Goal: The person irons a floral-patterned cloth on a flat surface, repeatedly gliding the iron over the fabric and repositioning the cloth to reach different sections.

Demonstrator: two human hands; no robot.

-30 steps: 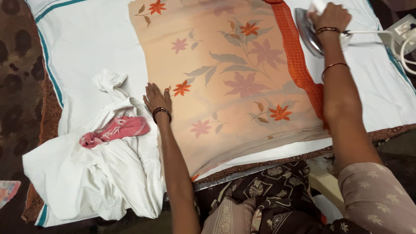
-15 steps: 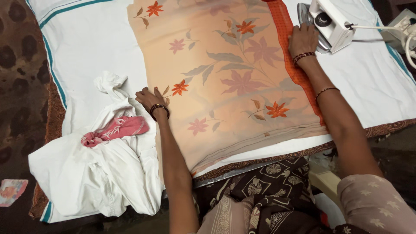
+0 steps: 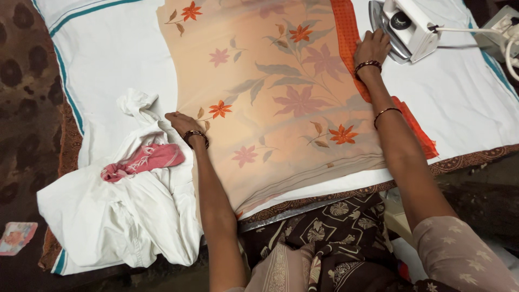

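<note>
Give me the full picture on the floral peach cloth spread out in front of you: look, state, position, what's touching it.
The floral peach cloth is thin and light, printed with orange and mauve flowers and grey-green leaves, with a bright orange border along its right edge. It lies spread nearly flat over a white sheet with teal stripes. The left hand rests at its left edge, the right hand presses on the orange border, next to a white iron standing just off the cloth.

A table (image 3: 476, 158) with a brown patterned cover carries a white sheet (image 3: 108, 65) edged in teal. On the sheet, a peach floral cloth (image 3: 281, 108) lies at the centre, crumpled white clothes (image 3: 124, 221) at eight o'clock, and an iron (image 3: 405, 27) at one o'clock.
</note>
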